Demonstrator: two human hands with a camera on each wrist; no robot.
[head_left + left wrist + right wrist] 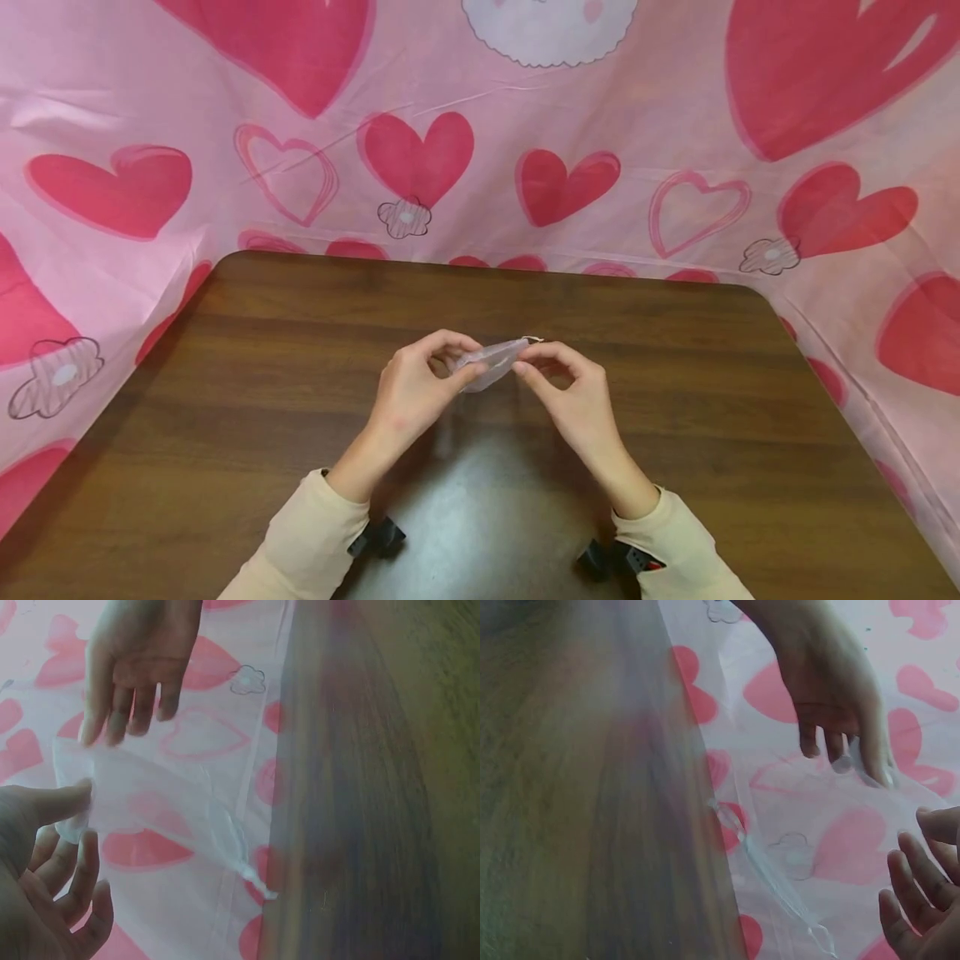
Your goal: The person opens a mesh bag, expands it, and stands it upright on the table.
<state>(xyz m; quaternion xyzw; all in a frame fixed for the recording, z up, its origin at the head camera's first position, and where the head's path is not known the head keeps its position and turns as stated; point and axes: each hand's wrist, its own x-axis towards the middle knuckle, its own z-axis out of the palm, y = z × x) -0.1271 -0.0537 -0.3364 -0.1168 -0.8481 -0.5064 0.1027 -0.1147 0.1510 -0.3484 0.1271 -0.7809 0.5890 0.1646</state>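
A thin, translucent plastic bag [491,365] is held up between both hands above the table. My left hand [412,383] pinches its left end between thumb and fingers, the other fingers loosely bent, as the left wrist view shows. On the right end, my right hand [573,387] has thumb and index fingertip at the bag's edge, pinching it. A whitish, cord-like strip [776,877] with a small loop runs along the bag's far side in the right wrist view. It also shows as a white strip [229,836] in the left wrist view.
Beneath the hands lies a dark brown wooden table [262,400] with rounded far corners. A pink cloth [495,92] printed with red hearts hangs behind it and at both sides. Black devices [386,537] sit at the cuffs of the beige sleeves [307,533].
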